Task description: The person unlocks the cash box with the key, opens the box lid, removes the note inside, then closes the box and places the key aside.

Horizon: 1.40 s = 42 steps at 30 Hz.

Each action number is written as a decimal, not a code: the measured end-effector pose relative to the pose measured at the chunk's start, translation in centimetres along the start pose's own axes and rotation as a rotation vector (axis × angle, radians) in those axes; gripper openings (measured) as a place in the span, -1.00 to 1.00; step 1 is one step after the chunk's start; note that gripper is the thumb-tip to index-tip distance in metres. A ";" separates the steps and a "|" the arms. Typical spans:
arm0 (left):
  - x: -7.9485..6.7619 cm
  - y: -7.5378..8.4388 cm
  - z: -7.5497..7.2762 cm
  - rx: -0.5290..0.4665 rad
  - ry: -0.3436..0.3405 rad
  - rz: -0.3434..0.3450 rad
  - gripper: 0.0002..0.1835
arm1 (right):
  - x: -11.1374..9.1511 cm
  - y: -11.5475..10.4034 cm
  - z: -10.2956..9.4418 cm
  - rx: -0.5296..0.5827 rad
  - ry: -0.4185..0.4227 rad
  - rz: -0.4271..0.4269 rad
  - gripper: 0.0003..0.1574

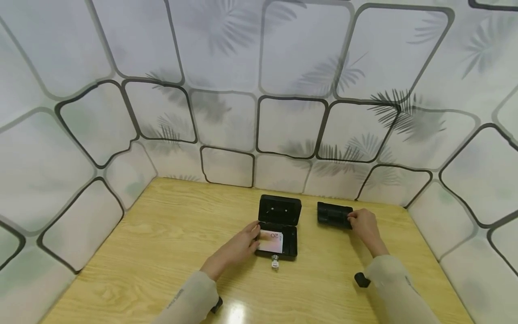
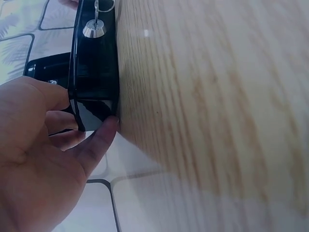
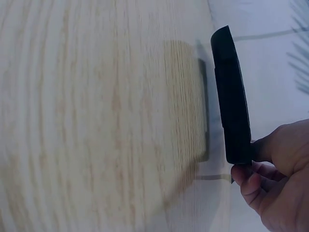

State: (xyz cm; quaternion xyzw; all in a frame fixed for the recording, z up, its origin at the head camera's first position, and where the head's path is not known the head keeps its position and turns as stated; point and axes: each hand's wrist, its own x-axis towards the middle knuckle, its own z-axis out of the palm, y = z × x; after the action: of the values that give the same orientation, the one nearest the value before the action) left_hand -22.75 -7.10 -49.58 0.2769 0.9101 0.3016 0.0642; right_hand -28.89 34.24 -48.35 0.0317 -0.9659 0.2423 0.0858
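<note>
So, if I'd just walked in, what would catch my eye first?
Probably the open black cash box on the table, a 20 banknote inside and a key at its front, the left hand holding its left side. Then the black tray-like piece to its right, pinched at one end by the right hand. Behind them, the wall carries a bold pattern of rounded outlines.
</note>
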 end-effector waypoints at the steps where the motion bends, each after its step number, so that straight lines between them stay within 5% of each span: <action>1: 0.0 0.0 0.0 0.004 0.001 -0.001 -0.43 | 0.0 0.1 0.1 0.000 0.002 -0.002 -0.78; 29: 0.0 0.1 0.0 0.068 0.005 0.005 -0.44 | 0.2 1.3 1.2 -0.029 0.027 0.032 -0.70; 42: -0.1 0.1 0.0 0.069 0.004 0.001 -0.44 | -1.6 -1.8 0.5 0.044 0.133 0.048 -0.52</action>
State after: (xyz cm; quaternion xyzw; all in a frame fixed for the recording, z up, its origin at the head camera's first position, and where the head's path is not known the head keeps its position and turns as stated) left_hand -22.66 -7.07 -49.53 0.2787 0.9199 0.2708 0.0524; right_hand -27.18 32.44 -48.23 -0.0058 -0.9531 0.2668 0.1430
